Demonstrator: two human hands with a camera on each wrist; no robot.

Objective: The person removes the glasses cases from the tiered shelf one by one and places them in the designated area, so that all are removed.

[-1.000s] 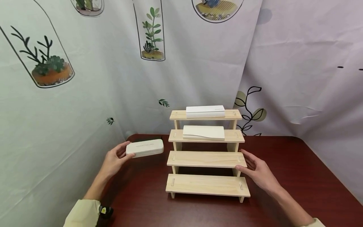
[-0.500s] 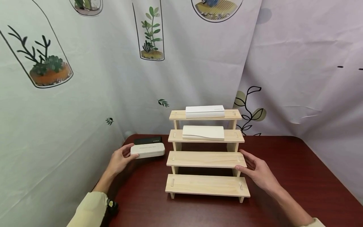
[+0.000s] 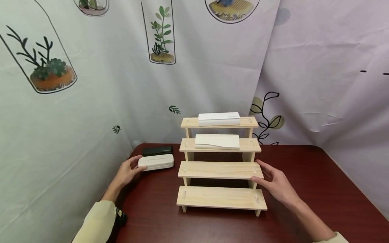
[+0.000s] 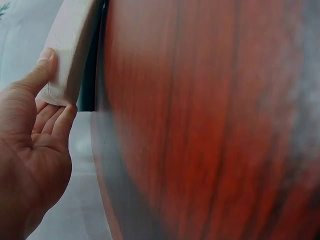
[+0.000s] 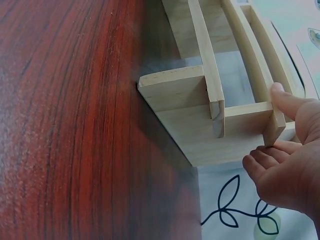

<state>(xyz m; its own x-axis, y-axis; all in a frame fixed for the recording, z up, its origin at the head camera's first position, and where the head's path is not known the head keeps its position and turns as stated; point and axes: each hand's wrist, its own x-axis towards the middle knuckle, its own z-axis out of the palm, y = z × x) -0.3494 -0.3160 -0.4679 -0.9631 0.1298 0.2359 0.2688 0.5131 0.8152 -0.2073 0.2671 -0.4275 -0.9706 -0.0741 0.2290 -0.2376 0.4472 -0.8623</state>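
My left hand (image 3: 127, 171) pinches the left end of a white glasses case (image 3: 156, 162), just in front of a black case (image 3: 157, 151) at the table's back left. Seen from the left wrist, the thumb presses one face of the white case (image 4: 70, 50) and the fingers lie at its end. My right hand (image 3: 278, 184) grips the right end of the second-lowest step of a wooden tiered display stand (image 3: 220, 169); in the right wrist view, thumb and fingers sit on opposite sides of that board. A white case (image 3: 218, 119) rests on the top step, a cream flap-fronted case (image 3: 217, 141) below it.
The stand occupies the middle of a dark red wooden table (image 3: 218, 227). White fabric printed with plants (image 3: 212, 77) hangs close behind the table and along its left side.
The white glasses case has come down and slightly right, so the black case behind it now shows. My right hand keeps its place on the stand.
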